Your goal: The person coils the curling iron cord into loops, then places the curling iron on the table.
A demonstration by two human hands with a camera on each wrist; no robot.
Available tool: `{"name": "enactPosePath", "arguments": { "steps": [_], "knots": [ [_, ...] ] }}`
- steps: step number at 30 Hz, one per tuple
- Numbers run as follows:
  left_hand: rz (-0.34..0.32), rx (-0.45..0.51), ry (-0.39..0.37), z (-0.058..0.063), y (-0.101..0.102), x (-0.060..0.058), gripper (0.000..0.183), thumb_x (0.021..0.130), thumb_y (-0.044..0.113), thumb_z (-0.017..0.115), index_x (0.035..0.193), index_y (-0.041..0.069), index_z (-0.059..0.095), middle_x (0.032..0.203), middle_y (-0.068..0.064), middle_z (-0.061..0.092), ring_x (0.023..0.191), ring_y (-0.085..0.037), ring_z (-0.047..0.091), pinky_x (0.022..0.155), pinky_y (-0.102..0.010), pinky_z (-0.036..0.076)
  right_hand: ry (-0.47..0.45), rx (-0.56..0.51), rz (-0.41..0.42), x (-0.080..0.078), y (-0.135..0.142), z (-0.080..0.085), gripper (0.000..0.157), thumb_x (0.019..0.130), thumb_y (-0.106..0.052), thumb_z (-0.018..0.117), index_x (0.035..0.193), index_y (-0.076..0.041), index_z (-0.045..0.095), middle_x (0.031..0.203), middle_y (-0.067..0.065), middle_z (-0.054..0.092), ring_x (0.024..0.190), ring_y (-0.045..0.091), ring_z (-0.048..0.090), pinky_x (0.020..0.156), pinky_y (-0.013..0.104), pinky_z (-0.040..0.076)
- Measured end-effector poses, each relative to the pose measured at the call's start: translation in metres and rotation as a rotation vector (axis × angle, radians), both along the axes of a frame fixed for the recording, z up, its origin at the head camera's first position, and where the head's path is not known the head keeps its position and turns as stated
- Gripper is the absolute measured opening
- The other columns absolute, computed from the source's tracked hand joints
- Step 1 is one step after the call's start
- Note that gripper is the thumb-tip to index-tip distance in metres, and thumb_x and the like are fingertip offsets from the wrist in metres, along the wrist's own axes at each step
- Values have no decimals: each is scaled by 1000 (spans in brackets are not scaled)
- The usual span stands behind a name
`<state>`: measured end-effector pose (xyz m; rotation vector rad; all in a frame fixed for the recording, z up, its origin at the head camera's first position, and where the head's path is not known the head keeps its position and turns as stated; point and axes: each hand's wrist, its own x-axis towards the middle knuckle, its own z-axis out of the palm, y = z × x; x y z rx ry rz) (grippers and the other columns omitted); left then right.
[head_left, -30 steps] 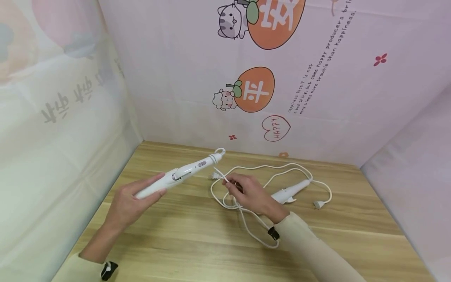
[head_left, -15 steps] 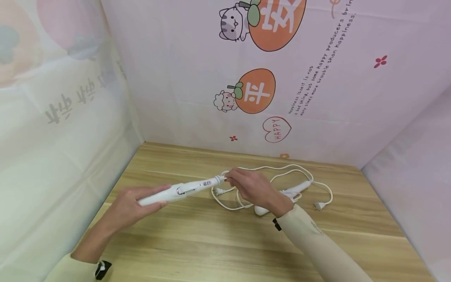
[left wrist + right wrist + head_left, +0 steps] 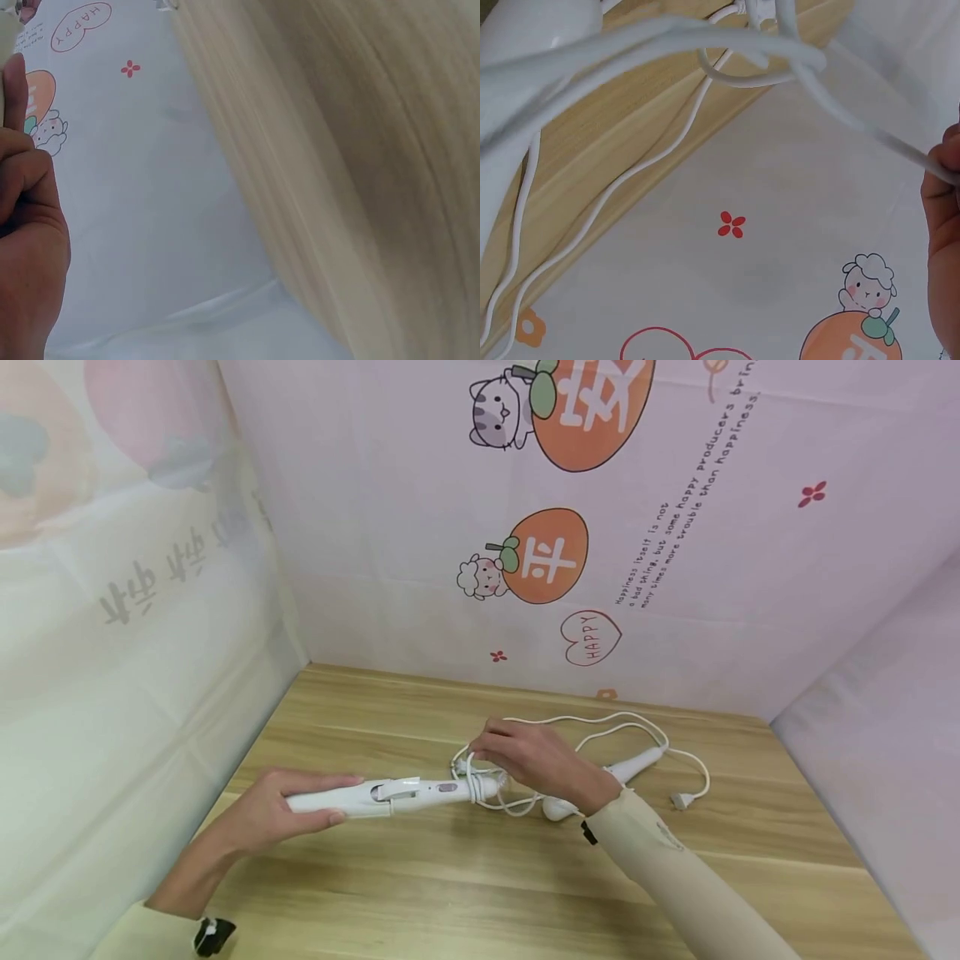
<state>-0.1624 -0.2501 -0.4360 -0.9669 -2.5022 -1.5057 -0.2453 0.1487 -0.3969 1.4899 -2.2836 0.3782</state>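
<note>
My left hand [image 3: 258, 814] grips a white curling iron [image 3: 427, 795] by its thick end and holds it nearly level above the table. In the left wrist view, the curled fingers of that hand [image 3: 34, 225] show at the left edge. White cord [image 3: 477, 787] loops around the iron's thinner end. Just past that end, my right hand [image 3: 532, 758] pinches the cord; in the right wrist view the cord [image 3: 870, 136] runs into its fingertips. Behind the right wrist lies a second white hair iron [image 3: 637, 764], partly hidden by the arm.
The second iron's cord [image 3: 577, 718] snakes across the wooden table [image 3: 420, 893]. A white plug [image 3: 682, 800] lies at the right, and another plug [image 3: 467, 767] is by the right fingers. Printed cloth walls [image 3: 390, 527] stand at the back and sides.
The iron has tipped from slanting upward to nearly level, its cord end lower. My right hand has carried the cord around that end, and loops now sit on it.
</note>
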Motion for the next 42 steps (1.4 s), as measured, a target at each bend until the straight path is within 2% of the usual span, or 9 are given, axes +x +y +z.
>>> {"name": "enactPosePath", "arguments": {
  "steps": [4,7,9,14,23,26,30,34,42],
  "knots": [
    [-63,76,-39,-3,-2,0,47,91,-3,83,135,12,79,133,0,78,114,-4,72,85,-24,59,-87,-14,19,0,0,-2,15,111,-25,66,112,-17,79,98,-6,69,83,7,61,74,28,56],
    [-64,139,-93,-5,-2,1,48,92,-6,80,136,13,78,134,6,78,107,-4,72,82,-26,60,-166,-54,28,0,-2,-4,11,110,-21,67,110,-16,77,96,-5,70,86,10,63,78,30,57],
    [-28,172,-124,-5,-1,2,47,93,-7,78,137,10,77,132,11,78,97,-5,71,76,-26,59,-228,-89,20,2,-4,-7,8,108,-11,68,109,-13,75,97,-3,73,88,11,65,79,32,58],
    [100,226,-140,-5,7,3,42,95,-4,78,136,4,76,126,22,77,88,-6,67,68,-27,57,-341,-145,-55,8,-8,-16,18,103,5,64,101,-9,75,97,3,75,84,10,59,75,30,55],
    [246,238,-109,-8,22,3,41,94,1,83,134,4,77,122,27,77,86,-6,67,68,-25,58,-416,-195,-92,12,-19,-21,23,109,0,59,94,-7,74,90,3,77,72,0,50,64,23,48],
    [292,235,-99,-6,26,4,42,93,3,84,135,5,77,121,28,76,81,-7,67,63,-25,57,-421,-187,-114,13,-20,-22,21,111,-5,59,100,-7,77,90,0,76,72,0,53,65,23,50],
    [347,200,35,-8,30,5,44,89,3,89,131,8,79,120,10,82,72,-7,65,53,-25,53,-427,-138,-152,15,-21,-22,21,113,-12,59,107,-8,79,89,-4,76,77,1,59,71,23,53],
    [398,148,185,-11,30,4,47,84,0,91,128,12,82,117,-15,82,69,-4,64,50,-22,50,-465,-117,-186,17,-20,-19,22,114,-14,57,117,-6,77,85,-4,76,70,-1,51,65,21,46],
    [473,81,374,-8,25,-2,56,77,-1,95,129,15,82,117,-11,83,87,1,69,63,-14,52,-570,-135,-230,18,-15,-13,24,116,-17,54,126,-5,72,82,-7,72,60,-3,40,58,21,39]
  ]
}}
